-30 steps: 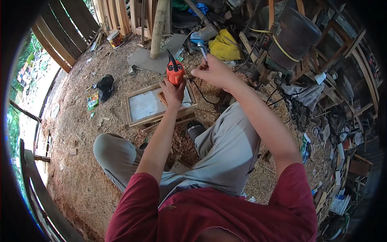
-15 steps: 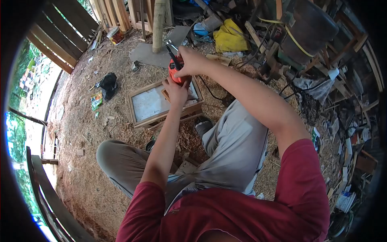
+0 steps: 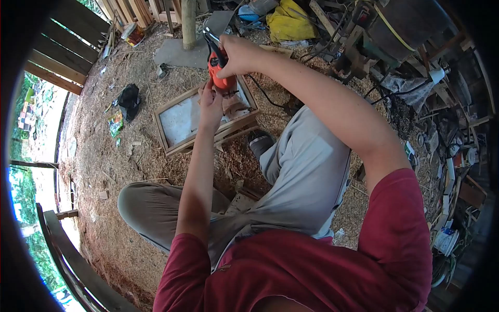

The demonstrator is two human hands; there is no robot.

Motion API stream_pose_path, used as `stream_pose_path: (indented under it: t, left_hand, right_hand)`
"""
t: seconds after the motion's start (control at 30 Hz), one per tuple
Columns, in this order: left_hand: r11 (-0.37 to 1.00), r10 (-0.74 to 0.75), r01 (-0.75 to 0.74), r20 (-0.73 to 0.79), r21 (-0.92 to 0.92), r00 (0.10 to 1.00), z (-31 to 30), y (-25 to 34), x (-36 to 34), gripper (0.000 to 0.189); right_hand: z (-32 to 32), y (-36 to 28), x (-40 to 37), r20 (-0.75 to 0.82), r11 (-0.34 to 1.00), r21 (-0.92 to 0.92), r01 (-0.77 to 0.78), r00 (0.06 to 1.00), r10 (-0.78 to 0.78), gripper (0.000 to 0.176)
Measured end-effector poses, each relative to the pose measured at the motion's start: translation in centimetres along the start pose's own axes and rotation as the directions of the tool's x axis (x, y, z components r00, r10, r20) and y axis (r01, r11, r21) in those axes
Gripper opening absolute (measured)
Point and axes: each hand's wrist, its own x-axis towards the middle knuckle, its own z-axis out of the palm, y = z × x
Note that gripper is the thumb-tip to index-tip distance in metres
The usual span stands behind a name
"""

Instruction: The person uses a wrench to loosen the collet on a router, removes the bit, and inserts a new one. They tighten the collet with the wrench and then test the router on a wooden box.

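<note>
A red power tool point(image 3: 224, 78) with a black handle is held above a wood-framed panel point(image 3: 176, 125) with a pale surface. My right hand point(image 3: 236, 54) is wrapped round the tool's upper part. Just below and to the left, my left hand point(image 3: 210, 104) has bent fingers beside the tool's lower end; whether they grip anything is too small to tell. Under the tool, a small brown wooden piece point(image 3: 234, 104) rests on the panel's right part. A black cord point(image 3: 265, 99) runs off to the right.
Sawdust and wood scraps cover the ground. A black plastic bag point(image 3: 128, 99) and a green wrapper point(image 3: 115, 124) lie left of the panel. Behind are a wooden post point(image 3: 188, 26), a yellow cloth point(image 3: 291, 22) and a bucket point(image 3: 133, 34). Clutter lines the right side.
The tool and my right hand have moved slightly left and up relative to the panel. My left hand has shifted left and its fingers look more bent. The camera view has shifted.
</note>
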Motion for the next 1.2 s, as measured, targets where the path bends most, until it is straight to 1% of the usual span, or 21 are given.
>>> stream_pose_path:
  t: [0.07, 0.1, 0.2, 0.23, 0.3, 0.4, 0.47, 0.5, 0.6, 0.73, 0.83, 0.93, 1.03, 1.13, 1.2]
  left_hand:
    - [0.999, 0.024, -0.025, -0.030, -0.034, 0.999, 0.1, 0.2, -0.2, 0.068]
    - [0.989, 0.054, -0.057, -0.029, -0.134, 0.998, 0.1, 0.3, -0.5, 0.067]
    - [0.974, 0.043, -0.054, -0.055, -0.220, 0.998, -0.1, 0.4, -0.8, 0.067]
    - [0.974, 0.039, -0.046, -0.037, -0.223, 0.999, -0.2, 0.3, -1.0, 0.066]
    - [0.973, 0.035, -0.034, -0.002, -0.227, 0.999, -0.4, 0.6, -1.6, 0.066]
    - [0.996, 0.066, -0.057, -0.139, 0.071, 0.988, 0.1, 1.3, -2.7, 0.050]
    - [0.968, 0.095, -0.056, -0.153, 0.243, 0.984, -0.8, -1.1, -2.4, 0.034]
    - [0.944, 0.109, -0.053, -0.157, 0.326, 0.982, -0.8, -1.2, -2.5, 0.028]
    - [0.877, 0.049, 0.023, -0.137, 0.479, 0.989, -0.3, -1.6, -3.1, 0.017]
    - [0.774, 0.273, -0.075, -0.225, 0.629, 0.936, 1.6, -2.2, -3.3, 0.025]
    - [0.745, 0.303, -0.085, -0.221, 0.661, 0.927, 2.0, -2.6, -3.1, 0.040]
    - [0.479, 0.395, -0.058, -0.156, 0.876, 0.905, 2.7, -1.6, -3.4, 0.060]
    - [0.382, 0.385, 0.058, -0.216, 0.922, 0.897, 4.1, 0.0, -3.7, 0.074]
    - [0.451, 0.441, -0.011, -0.212, 0.892, 0.872, 3.6, -0.8, -3.1, 0.077]
    - [0.523, 0.384, -0.037, -0.197, 0.851, 0.902, 2.6, -1.4, -2.1, 0.080]
  right_hand:
    - [0.0, 0.1, -0.1, -0.017, 0.999, -0.029, 0.014, 1.000, -0.014, 0.072]
    - [0.1, 0.5, 0.0, -0.021, 1.000, -0.026, 0.012, 1.000, -0.013, 0.072]
    - [0.3, 1.2, 0.1, -0.033, 1.000, -0.019, 0.011, 0.999, -0.011, 0.072]
    - [0.2, 1.3, 0.1, -0.017, 1.000, -0.004, -0.009, 1.000, 0.009, 0.073]
    - [0.1, 1.4, -0.2, -0.030, 1.000, -0.022, 0.001, 1.000, -0.002, 0.073]
    - [0.0, 1.3, -0.2, -0.034, 0.999, -0.049, 0.005, 0.999, -0.006, 0.072]
    - [0.0, 1.1, -0.2, -0.030, 0.998, -0.062, -0.010, 1.000, 0.008, 0.072]
    - [0.0, 0.9, -0.2, -0.025, 0.997, -0.067, -0.024, 0.999, 0.022, 0.072]
    - [-0.2, 0.4, -0.3, -0.003, 0.997, -0.069, -0.036, 0.999, 0.036, 0.071]
    - [0.2, 0.3, -0.2, -0.005, 0.996, -0.088, -0.013, 1.000, 0.012, 0.072]
    - [0.4, 0.1, -0.1, 0.001, 0.994, -0.113, 0.004, 1.000, -0.004, 0.078]
    - [0.7, 0.0, 0.0, 0.003, 0.986, -0.161, 0.037, 0.999, -0.037, 0.079]
    - [1.7, 0.7, 0.4, -0.025, 0.976, -0.205, 0.076, 0.996, -0.083, 0.082]
    - [2.1, 0.9, 0.8, -0.047, 0.979, -0.187, 0.077, 0.995, -0.087, 0.071]
    - [1.7, 0.5, 0.6, -0.010, 0.981, -0.188, 0.056, 0.998, -0.059, 0.073]
